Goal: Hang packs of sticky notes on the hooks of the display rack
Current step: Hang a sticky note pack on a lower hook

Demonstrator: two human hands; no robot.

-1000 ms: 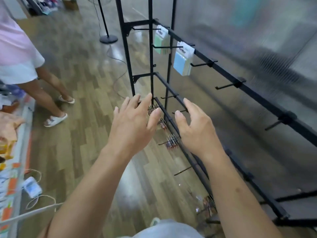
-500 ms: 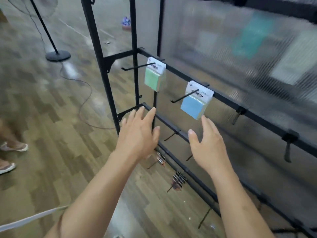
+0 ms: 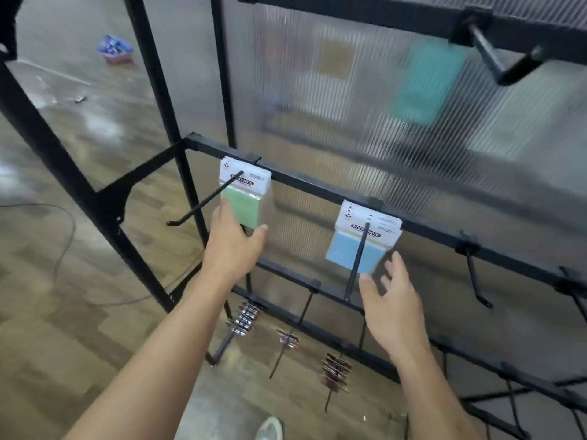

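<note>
Both my hands have risen and closed on the rack since a moment ago: my left hand (image 3: 233, 246) was below the rail then and now reaches the green pack (image 3: 251, 204), and my right hand (image 3: 392, 301) has come up under the blue pack (image 3: 344, 254).

My left fingers lie straight against the lower front of the green pack, thumb stretched out beneath its bottom edge. They rest on it rather than grip it. My right fingers are spread and loose, just beside the blue pack's lower corner. I cannot tell whether a fingertip touches it. Neither hand carries anything.

Each pack hangs at the back of its own hook, the green one on the left hook (image 3: 206, 198) and the blue one on the next hook (image 3: 359, 258), close to the rail (image 3: 317, 185).

I judge this to be the settling step, squaring two packs that are already hung. That calls for a light nudge so they sit flat without sliding forward. After that, I need fresh packs for the bare hook (image 3: 475, 281) further right.
</note>
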